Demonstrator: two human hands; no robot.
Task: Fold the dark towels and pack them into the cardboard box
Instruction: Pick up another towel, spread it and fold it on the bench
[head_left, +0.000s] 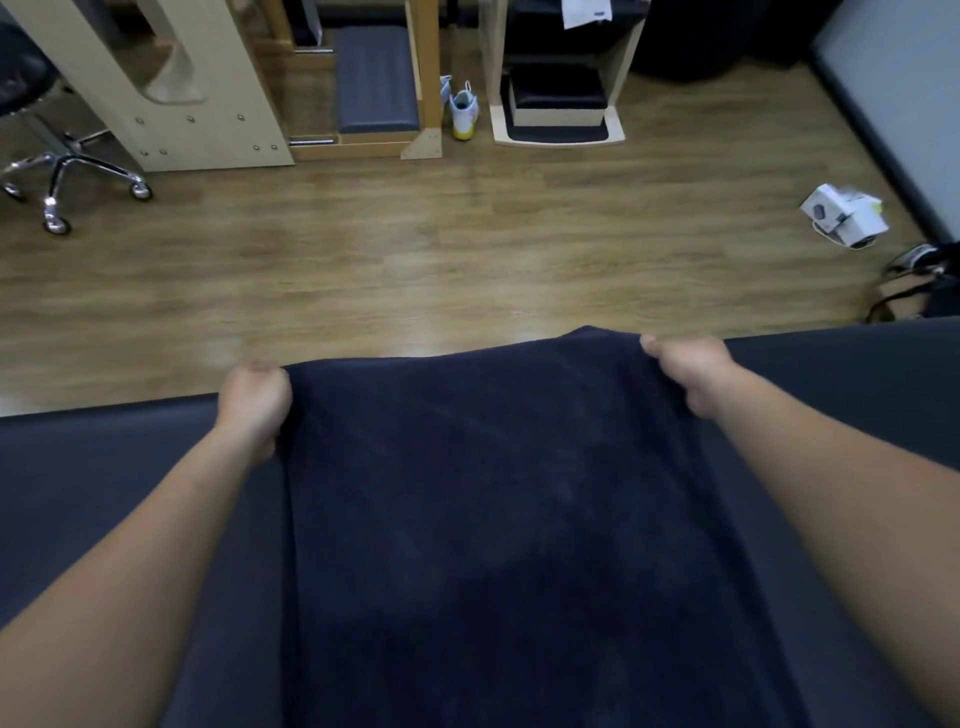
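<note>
Dark towel (493, 493) fills centre and lower frame. It's spread over the dark padded surface (93, 493), running from the bottom edge up to the surface's far edge.

Left hand (254, 402), left of centre, grips the towel's far-left corner with fingers curled into the cloth. Right hand (685, 374), right of centre, grips the far-right corner the same way.

The far hem between the hands is lifted and bows up slightly. Its middle overlaps the wooden floor (415, 260) in the picture. Both forearms come in from the lower corners, along the towel's side edges. Can't tell if the towel is a single layer or doubled.

Upper half is floor:
- Office chair base (67, 176) with chrome legs, upper left, pale wooden frame (197, 104) just beside it.
- Pair of white shoes (462, 111) with a yellow toe, top centre.
- Small white printed box (844, 215) lying on the floor near the right edge, well apart from the shoes.
</note>
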